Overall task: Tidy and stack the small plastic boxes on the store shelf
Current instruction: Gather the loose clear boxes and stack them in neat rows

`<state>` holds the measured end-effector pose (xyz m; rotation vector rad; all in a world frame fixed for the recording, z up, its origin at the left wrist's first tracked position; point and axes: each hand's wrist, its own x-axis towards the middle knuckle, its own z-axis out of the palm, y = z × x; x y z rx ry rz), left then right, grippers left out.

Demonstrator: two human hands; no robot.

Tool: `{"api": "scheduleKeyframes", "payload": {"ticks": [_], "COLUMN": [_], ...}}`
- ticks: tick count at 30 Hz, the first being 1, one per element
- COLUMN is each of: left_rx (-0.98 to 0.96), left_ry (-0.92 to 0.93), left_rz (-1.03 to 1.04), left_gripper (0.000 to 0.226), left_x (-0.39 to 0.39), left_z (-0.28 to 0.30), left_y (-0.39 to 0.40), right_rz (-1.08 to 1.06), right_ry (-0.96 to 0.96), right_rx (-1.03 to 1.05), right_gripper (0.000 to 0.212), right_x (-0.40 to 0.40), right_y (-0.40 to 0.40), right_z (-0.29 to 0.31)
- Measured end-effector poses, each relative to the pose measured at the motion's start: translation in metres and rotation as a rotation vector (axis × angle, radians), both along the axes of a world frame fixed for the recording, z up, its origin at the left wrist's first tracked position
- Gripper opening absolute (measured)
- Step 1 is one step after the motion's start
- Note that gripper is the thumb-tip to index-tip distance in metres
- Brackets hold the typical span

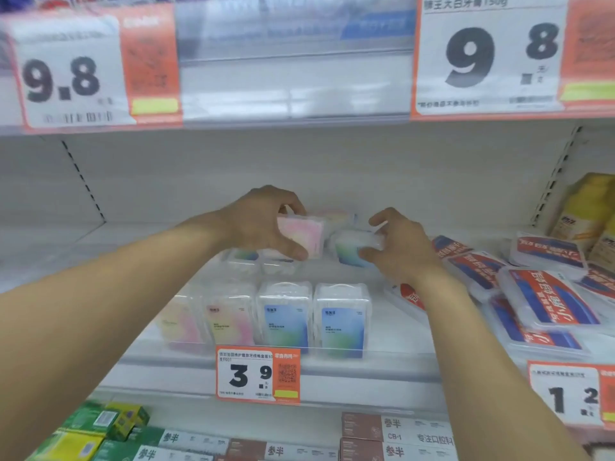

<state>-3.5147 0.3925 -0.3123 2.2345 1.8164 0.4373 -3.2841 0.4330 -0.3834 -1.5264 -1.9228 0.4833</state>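
My left hand (pixel 263 221) grips a small clear plastic box with pink contents (pixel 304 232), held up above the shelf. My right hand (pixel 397 244) grips a similar box with blue-green contents (pixel 349 249) just to its right. Another pinkish box (pixel 336 217) shows behind them. At the front of the white shelf (pixel 149 361) stands a row of upright boxes: two pink ones (pixel 229 319) on the left and two blue ones (pixel 342 322) on the right. More clear boxes (pixel 263 262) lie behind that row, partly hidden by my left hand.
Flat red-and-blue packs (pixel 545 294) are piled loosely on the right of the shelf, with yellow bags (pixel 589 214) behind. A 3.9 price tag (pixel 258 374) hangs on the shelf lip. The upper shelf edge carries 9.8 tags (pixel 489 54). Cartons (pixel 396 434) fill the shelf below.
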Motion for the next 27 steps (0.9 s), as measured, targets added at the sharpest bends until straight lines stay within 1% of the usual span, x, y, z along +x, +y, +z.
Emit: {"api": "scheduleKeyframes", "payload": {"ticks": [2,4,6,8,10,12,13,17,19,23,27], "left_rx": [0.0,-0.008,0.004,0.021,0.022,0.006,0.006,-0.007,-0.045,-0.067,-0.076], "left_ry": [-0.05,-0.135,-0.21,-0.259,-0.284,-0.357,-0.394,-0.431,-0.392,-0.249,-0.202], "left_rz": [0.002,0.034,0.094,0.143,0.162,0.142,0.126,0.098,0.105,0.109,0.121], "left_gripper": [0.069,0.083,0.091,0.088,0.073,0.056,0.051,0.044,0.045,0.05,0.044], "left_x": [-0.005,-0.008,-0.01,-0.012,-0.015,-0.018,-0.019,-0.025,-0.03,-0.044,-0.056], "left_z": [0.005,0.01,0.013,0.014,0.013,0.011,0.01,0.004,0.002,0.001,0.006], "left_y": [-0.001,-0.004,-0.006,-0.008,-0.01,-0.014,-0.016,-0.022,-0.025,-0.03,-0.039], "right_rz": [-0.002,-0.018,-0.048,-0.092,-0.105,-0.062,-0.034,0.097,0.149,0.148,0.131], "right_ry": [0.175,0.355,0.507,0.583,0.614,0.635,0.632,0.522,0.447,0.323,0.324], "right_rx": [0.044,0.079,0.086,0.091,0.102,0.082,0.062,-0.018,-0.018,0.017,0.094], "right_gripper": [0.046,0.048,0.051,0.05,0.044,0.035,0.033,0.037,0.036,0.036,0.036], "right_x": [0.0,-0.003,-0.005,-0.006,-0.008,-0.011,-0.011,-0.011,-0.014,-0.018,-0.027], "right_y": [-0.006,-0.014,-0.019,-0.023,-0.027,-0.032,-0.034,-0.041,-0.043,-0.049,-0.052], "right_z": [0.008,0.019,0.027,0.031,0.032,0.033,0.034,0.037,0.037,0.042,0.052]}}
